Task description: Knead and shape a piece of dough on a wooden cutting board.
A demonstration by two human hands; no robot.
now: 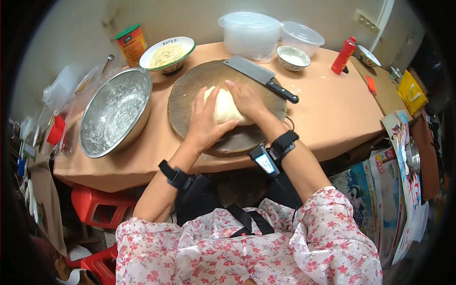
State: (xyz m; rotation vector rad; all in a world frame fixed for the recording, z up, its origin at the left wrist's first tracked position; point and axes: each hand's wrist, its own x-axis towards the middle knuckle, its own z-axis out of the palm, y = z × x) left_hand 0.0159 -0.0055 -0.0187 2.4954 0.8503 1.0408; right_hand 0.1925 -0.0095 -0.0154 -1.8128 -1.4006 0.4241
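A smooth, pale lump of dough rests on a round wooden chopping board. My left hand cups its left side, fingers pointing away from me and thumb across the near edge. On the other side my right hand presses against the dough with bent fingers, the thumb at the far edge. The palms hide part of the dough. A cleaver with a black handle lies across the board's far right edge, its handle sticking out beyond my right hand.
Left of the board stands a big flour-dusted metal bowl. Behind are a bowl of noodles, an orange tin, lidded plastic tubs and a small bowl of white powder. A red bottle stands right. Red stools sit below.
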